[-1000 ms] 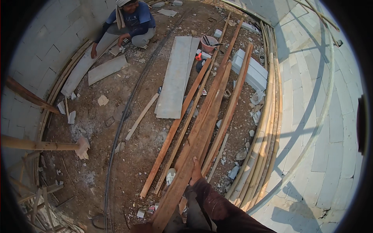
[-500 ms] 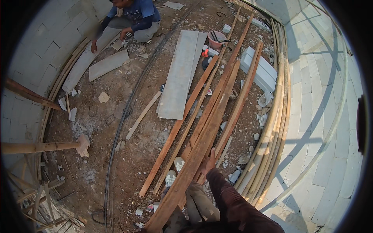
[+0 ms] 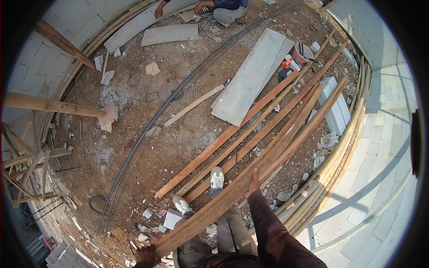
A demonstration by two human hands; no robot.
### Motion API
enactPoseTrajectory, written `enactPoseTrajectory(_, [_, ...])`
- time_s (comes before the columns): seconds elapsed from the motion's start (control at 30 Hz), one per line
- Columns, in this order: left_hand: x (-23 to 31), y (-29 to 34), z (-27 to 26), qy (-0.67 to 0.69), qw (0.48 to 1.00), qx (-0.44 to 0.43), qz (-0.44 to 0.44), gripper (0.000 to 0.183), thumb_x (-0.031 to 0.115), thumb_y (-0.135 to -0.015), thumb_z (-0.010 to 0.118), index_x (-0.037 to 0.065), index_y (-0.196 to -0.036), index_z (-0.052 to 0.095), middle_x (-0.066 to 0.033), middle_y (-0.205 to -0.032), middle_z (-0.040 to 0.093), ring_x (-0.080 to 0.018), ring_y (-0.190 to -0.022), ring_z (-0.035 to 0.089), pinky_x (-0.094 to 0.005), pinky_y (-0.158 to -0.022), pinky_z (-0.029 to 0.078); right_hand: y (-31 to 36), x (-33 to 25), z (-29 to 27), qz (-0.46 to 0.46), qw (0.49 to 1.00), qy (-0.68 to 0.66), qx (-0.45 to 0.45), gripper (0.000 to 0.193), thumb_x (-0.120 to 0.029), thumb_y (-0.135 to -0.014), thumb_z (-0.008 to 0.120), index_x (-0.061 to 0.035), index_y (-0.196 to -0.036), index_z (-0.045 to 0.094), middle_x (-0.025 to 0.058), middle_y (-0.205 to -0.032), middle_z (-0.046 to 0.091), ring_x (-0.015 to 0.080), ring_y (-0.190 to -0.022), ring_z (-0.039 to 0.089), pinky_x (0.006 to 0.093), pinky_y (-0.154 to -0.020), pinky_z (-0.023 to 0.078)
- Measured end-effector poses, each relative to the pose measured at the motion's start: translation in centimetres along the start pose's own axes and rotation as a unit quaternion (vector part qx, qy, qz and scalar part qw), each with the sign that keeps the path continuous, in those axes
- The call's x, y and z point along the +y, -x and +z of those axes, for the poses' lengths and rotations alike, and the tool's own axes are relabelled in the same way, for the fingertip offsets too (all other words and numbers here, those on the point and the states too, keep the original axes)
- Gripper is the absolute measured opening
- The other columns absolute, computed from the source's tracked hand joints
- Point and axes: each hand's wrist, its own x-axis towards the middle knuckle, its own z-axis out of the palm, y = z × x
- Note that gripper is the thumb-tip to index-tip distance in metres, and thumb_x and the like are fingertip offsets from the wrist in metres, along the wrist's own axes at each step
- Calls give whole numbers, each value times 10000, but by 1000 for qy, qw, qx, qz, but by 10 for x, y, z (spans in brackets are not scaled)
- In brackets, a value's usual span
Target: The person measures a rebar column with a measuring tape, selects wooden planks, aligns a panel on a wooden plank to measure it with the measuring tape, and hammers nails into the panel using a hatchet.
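A long reddish-brown wooden plank (image 3: pixel 214 196) runs slantwise across my legs, its near end low at the left and its far end up to the right. My left hand (image 3: pixel 146 256) is closed round the near end. Farther along, my right hand (image 3: pixel 254 184) grips the plank's right edge, thumb showing on top and the other fingers hidden beneath. Several more timber lengths (image 3: pixel 228 134) lie roughly parallel on the dirt ahead, partly covered by the plank. One timber (image 3: pixel 330 100) lies just to its right.
A person (image 3: pixel 230 11) crouches at the far end near a grey board (image 3: pixel 170 35). Pale panels (image 3: pixel 243 85), a pink bucket (image 3: pixel 303 52), black cables (image 3: pixel 156 107) and rubble lie on the dirt. Bamboo poles (image 3: pixel 330 178) line the right block wall; a post (image 3: pixel 58 106) juts from the left.
The plank's near end has swung left, and my left hand has come into sight on it. My right hand has shifted slightly right, still on the plank. The whole view has turned.
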Motion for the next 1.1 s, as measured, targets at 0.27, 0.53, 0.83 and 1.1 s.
enactPoseTrajectory(0.27, [-103,20,100,22,987,152,-50,384,350,-736,651,107,-1028,595,-126,-817,655,-319,-761,654,-487,-682,512,48,70,76,26,998,-26,-59,820,-654,-783,594,-125,-1376,392,105,-1316,492,299,-1193,491,520,-1008,379])
enactPoseTrajectory(0.53, [-236,-19,123,50,986,127,-91,455,383,-784,581,100,-1141,576,-160,-981,664,-355,-894,644,-542,-814,471,18,188,189,17,997,66,-22,970,-704,-735,609,-142,-1451,273,135,-1436,357,323,-1285,393,553,-1049,298])
enactPoseTrajectory(0.83, [-405,-150,206,101,980,129,-115,656,354,-601,740,95,-1169,536,-144,-995,620,-320,-960,591,-475,-820,474,-72,353,300,9,993,107,-57,1090,-733,-710,599,-148,-1498,125,154,-1519,149,317,-1390,184,537,-1090,207])
enactPoseTrajectory(1.1, [-472,-229,295,116,981,73,-136,662,332,-594,732,86,-1167,507,-121,-1076,574,-296,-1039,550,-450,-871,462,-178,490,321,14,989,133,-59,996,-704,-735,609,-169,-1474,211,123,-1476,279,308,-1348,291,533,-1077,253])
